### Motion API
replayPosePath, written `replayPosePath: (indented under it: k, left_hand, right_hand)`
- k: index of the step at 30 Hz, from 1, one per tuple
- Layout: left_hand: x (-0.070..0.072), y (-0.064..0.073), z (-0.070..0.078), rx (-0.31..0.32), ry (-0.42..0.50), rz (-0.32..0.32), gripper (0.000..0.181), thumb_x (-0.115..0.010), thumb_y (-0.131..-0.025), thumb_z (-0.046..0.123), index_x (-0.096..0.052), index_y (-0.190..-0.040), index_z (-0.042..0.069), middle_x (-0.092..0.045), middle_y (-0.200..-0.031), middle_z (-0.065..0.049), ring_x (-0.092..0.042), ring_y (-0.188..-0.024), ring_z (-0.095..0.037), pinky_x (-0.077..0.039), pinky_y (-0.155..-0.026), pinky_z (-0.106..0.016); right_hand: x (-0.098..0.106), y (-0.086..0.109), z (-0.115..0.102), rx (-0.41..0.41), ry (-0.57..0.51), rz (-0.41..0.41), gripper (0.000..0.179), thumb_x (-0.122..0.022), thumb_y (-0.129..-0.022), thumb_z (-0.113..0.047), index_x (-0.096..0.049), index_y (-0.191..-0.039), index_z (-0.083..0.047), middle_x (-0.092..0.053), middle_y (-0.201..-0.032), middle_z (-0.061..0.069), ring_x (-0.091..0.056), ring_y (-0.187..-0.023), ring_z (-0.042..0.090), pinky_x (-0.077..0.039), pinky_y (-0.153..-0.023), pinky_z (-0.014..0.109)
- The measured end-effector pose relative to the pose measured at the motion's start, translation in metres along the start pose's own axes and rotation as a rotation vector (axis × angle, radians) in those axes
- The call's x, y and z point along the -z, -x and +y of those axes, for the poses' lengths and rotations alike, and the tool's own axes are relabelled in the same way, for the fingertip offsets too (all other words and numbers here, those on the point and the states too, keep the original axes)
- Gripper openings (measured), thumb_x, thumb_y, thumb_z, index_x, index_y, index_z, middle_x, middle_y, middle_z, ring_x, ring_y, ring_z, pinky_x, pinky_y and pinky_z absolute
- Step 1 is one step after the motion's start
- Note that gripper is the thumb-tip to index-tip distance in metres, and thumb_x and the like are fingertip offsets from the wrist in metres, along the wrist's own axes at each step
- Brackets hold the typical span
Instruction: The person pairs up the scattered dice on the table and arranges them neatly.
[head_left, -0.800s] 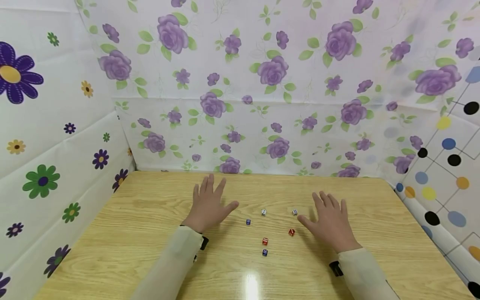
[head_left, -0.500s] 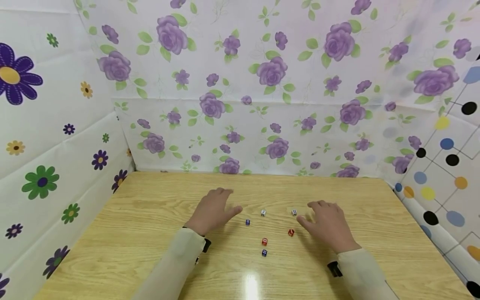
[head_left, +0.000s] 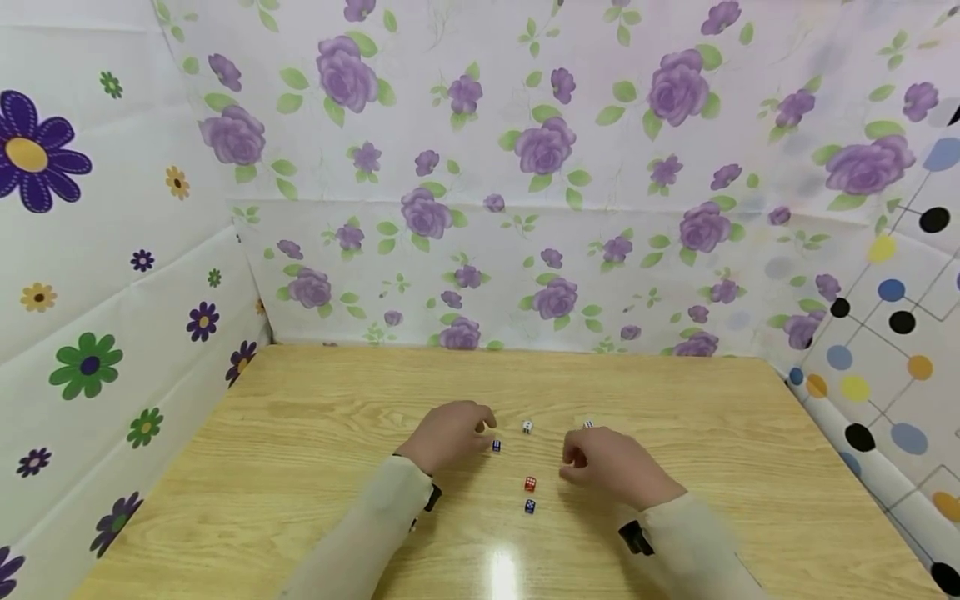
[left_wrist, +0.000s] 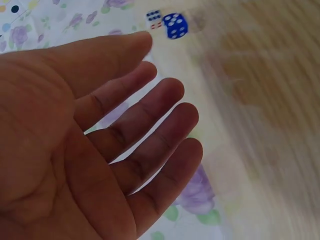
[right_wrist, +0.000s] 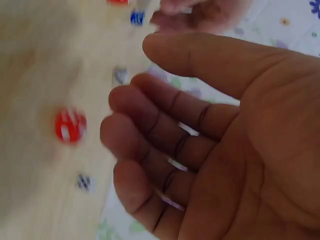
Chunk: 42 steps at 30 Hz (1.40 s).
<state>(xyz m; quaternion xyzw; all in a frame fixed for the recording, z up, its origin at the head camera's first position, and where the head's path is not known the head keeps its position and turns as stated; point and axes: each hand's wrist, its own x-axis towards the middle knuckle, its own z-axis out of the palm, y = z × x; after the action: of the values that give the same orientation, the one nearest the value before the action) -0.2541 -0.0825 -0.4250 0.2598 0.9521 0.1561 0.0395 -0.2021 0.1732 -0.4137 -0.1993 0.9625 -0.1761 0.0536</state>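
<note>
My left hand (head_left: 450,433) hovers low over the table, fingers loosely bent and holding nothing. Just off its fingertips lies a blue die (head_left: 497,446), seen large in the left wrist view as a blue die (left_wrist: 176,26) beside a white one (left_wrist: 154,19). My right hand (head_left: 611,467) has its fingers curved toward the thumb, with nothing between them. Near its fingertips lies a red die (right_wrist: 70,125), blurred in the right wrist view and hidden behind the hand in the head view. One white die (head_left: 588,424) peeks out past the right knuckles.
Between the hands lie another white die (head_left: 528,427), a red die (head_left: 530,483) and a second blue die (head_left: 530,507). The wooden table (head_left: 337,383) ends at a flowered cloth (head_left: 480,208) at the back, with patterned cloths on both sides.
Both hands have moved inward and their spread fingers have bent. The left has come close to the blue die; the right has moved left, covering the red die from the head view.
</note>
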Motion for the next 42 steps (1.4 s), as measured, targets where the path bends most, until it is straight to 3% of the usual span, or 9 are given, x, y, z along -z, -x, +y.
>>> replayPosePath:
  k: [5, 11, 15, 28, 42]
  left_hand:
    - [-0.005, -0.001, 0.001, -0.022, 0.003, 0.0, 0.016, -0.063, -0.091, 0.022, -0.07, -0.105, 0.017, -0.067, -0.094, 0.005, -0.059, -0.082, -0.008, -0.05, -0.073, -0.03]
    - [-0.007, -0.002, 0.004, -0.034, 0.03, 0.008, 0.007, -0.068, -0.088, 0.023, -0.071, -0.092, 0.02, -0.063, -0.083, 0.012, -0.056, -0.074, -0.006, -0.048, -0.069, -0.029]
    - [-0.008, -0.003, 0.005, -0.046, 0.031, 0.013, 0.003, -0.069, -0.087, 0.023, -0.072, -0.087, 0.021, -0.06, -0.078, 0.014, -0.053, -0.071, -0.005, -0.046, -0.066, -0.028]
    - [-0.007, -0.002, 0.007, -0.04, 0.054, 0.0, 0.006, -0.069, -0.086, 0.02, -0.071, -0.08, 0.021, -0.06, -0.074, 0.014, -0.054, -0.069, -0.004, -0.047, -0.066, -0.027]
    - [-0.006, 0.0, 0.01, -0.065, 0.019, 0.0, 0.006, -0.07, -0.084, 0.018, -0.073, -0.08, 0.02, -0.064, -0.076, 0.013, -0.057, -0.072, -0.004, -0.048, -0.069, -0.027]
  right_hand:
    - [-0.012, -0.003, -0.013, 0.114, -0.034, -0.062, 0.01, -0.069, -0.086, -0.024, -0.062, -0.079, -0.023, -0.054, -0.072, -0.015, -0.048, -0.063, 0.003, -0.043, -0.06, 0.026]
    - [-0.023, -0.004, -0.022, 0.175, -0.037, -0.077, 0.01, -0.072, -0.083, -0.029, -0.065, -0.077, -0.025, -0.054, -0.069, -0.018, -0.047, -0.061, 0.0, -0.042, -0.058, 0.022]
    - [-0.029, -0.003, -0.026, 0.186, -0.012, -0.064, 0.012, -0.075, -0.08, -0.033, -0.067, -0.079, -0.024, -0.054, -0.07, -0.02, -0.048, -0.062, -0.002, -0.043, -0.059, 0.021]
    - [-0.029, -0.002, -0.032, 0.236, 0.003, -0.06, 0.009, -0.075, -0.08, -0.023, -0.067, -0.077, -0.024, -0.056, -0.071, -0.02, -0.047, -0.061, -0.003, -0.043, -0.06, 0.02]
    - [-0.027, 0.003, -0.026, 0.199, -0.032, -0.15, 0.011, -0.072, -0.082, -0.019, -0.065, -0.075, -0.025, -0.054, -0.069, -0.018, -0.046, -0.059, 0.0, -0.041, -0.057, 0.022]
